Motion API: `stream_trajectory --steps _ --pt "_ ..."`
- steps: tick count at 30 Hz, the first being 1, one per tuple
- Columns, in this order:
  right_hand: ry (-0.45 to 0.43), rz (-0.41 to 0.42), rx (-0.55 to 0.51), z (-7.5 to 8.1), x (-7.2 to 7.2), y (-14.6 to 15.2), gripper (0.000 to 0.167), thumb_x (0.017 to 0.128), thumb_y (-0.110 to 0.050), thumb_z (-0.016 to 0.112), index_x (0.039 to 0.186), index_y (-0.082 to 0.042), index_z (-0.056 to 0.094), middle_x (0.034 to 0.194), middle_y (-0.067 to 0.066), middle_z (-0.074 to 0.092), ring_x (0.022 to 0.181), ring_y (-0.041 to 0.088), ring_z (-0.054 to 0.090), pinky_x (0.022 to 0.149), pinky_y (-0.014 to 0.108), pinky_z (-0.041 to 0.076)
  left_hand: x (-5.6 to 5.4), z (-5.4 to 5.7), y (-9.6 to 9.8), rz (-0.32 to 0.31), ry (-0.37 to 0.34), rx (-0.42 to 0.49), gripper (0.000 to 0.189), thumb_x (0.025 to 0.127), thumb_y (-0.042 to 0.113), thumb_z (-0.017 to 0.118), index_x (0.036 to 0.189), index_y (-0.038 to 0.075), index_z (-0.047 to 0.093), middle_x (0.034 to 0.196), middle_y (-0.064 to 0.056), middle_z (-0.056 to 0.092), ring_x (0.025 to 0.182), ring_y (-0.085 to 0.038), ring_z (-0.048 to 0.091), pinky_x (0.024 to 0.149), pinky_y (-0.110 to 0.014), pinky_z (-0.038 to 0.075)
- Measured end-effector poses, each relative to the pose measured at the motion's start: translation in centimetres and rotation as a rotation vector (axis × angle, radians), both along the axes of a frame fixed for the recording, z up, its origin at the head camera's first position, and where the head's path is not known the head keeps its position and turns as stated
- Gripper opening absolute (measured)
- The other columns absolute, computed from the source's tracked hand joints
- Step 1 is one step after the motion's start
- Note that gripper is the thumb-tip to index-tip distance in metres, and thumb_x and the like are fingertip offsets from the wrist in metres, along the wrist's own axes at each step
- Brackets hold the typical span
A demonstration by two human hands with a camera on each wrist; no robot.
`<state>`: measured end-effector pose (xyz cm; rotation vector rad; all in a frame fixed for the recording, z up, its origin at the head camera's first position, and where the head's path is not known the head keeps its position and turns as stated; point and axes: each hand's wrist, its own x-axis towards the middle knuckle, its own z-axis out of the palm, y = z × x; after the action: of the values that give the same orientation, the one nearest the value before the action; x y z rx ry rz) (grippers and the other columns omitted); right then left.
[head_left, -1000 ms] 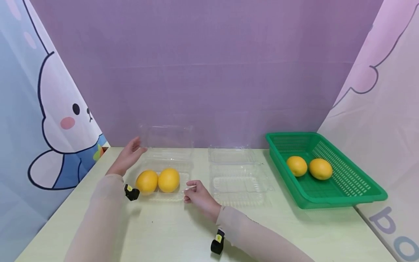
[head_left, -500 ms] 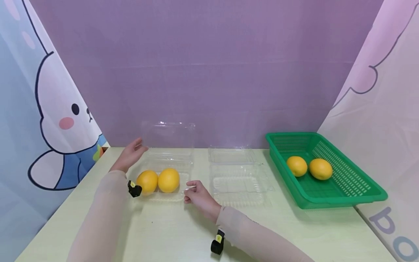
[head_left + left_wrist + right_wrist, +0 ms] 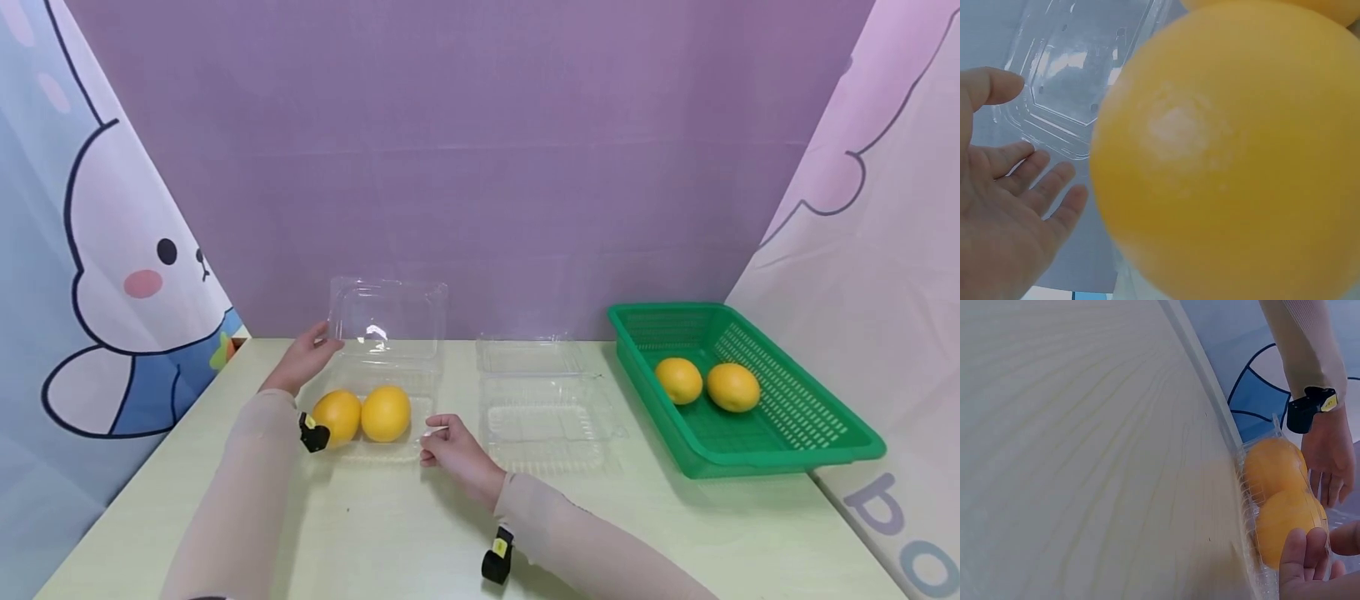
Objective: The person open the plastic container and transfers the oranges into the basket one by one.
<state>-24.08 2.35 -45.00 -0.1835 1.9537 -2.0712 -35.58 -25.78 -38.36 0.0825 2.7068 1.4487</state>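
A clear plastic clamshell container stands at the left of the table with its lid raised at the back. Two oranges, a left one and a right one, sit side by side in its base. My left hand is at the lid's left edge, its fingers extended and slightly spread; in the left wrist view the index fingertip meets the lid's corner. My right hand pinches the base's right rim between thumb and fingers. The near orange fills much of the left wrist view.
Right of the hands lies a second clear clamshell container, opened flat. At the table's right edge stands a green plastic basket holding two more oranges. A purple cloth hangs behind the table.
The lid of the left container has tilted forward and now shows more of its face. My left hand has shifted slightly right with it. My right hand stays in place.
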Motion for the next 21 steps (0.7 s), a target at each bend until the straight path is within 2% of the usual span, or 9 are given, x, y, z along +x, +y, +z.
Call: stream_trajectory --steps 8,11,17,21 --pt "-0.009 -0.001 -0.001 0.1 0.0 -0.1 0.036 0.100 -0.003 0.056 0.131 0.008 0.042 0.096 0.011 0.052 0.078 0.018 0.058 0.082 0.034 0.057 -0.4 -0.8 -0.7 -0.017 -0.072 -0.020 0.077 0.105 0.041 0.044 0.160 0.003 0.006 0.164 -0.026 0.005 0.148 -0.047 0.006 0.115 -0.067 0.011" --pt "-0.013 -0.001 -0.007 0.0 0.0 -0.1 0.037 0.099 -0.002 0.056 0.132 0.008 0.042 0.096 0.011 0.052 0.078 0.018 0.058 0.082 0.034 0.057 -0.5 -1.0 -0.9 -0.015 -0.095 -0.029 0.076 0.105 0.042 0.044 0.160 0.004 0.009 0.164 -0.026 0.006 0.148 -0.048 0.005 0.114 -0.069 0.010" --pt "-0.016 0.000 -0.010 -0.1 0.0 0.0 0.037 0.099 -0.002 0.056 0.132 0.008 0.041 0.097 0.012 0.052 0.078 0.018 0.058 0.083 0.034 0.056 -0.4 -1.3 -1.0 -0.010 -0.171 -0.030 0.078 0.104 0.049 0.042 0.162 0.011 0.006 0.165 -0.022 0.003 0.148 -0.049 0.004 0.111 -0.073 0.009" --pt "-0.020 0.002 -0.017 -0.1 0.0 0.0 0.038 0.099 -0.002 0.056 0.132 0.008 0.041 0.097 0.011 0.052 0.077 0.018 0.058 0.083 0.034 0.056 -0.2 -1.4 -1.1 -0.001 -0.214 -0.040 0.081 0.104 0.050 0.042 0.161 0.005 0.006 0.164 -0.024 0.004 0.147 -0.049 0.007 0.112 -0.072 0.011"
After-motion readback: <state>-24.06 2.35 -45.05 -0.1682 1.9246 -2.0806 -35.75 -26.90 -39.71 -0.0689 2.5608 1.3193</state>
